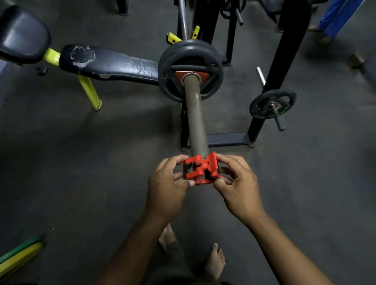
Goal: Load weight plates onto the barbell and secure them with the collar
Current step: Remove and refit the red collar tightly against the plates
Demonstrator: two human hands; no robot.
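Head view: dim gym, dark floor, worn bench. Left hand and right hand pinch a red collar at the barbell end, perhaps unlatched; the plates hide the bar beyond.

Dim light falls on a dark grey floor. A worn black bench pad (its cover peeling) sits on yellow legs at left; a black steel rack stands right.
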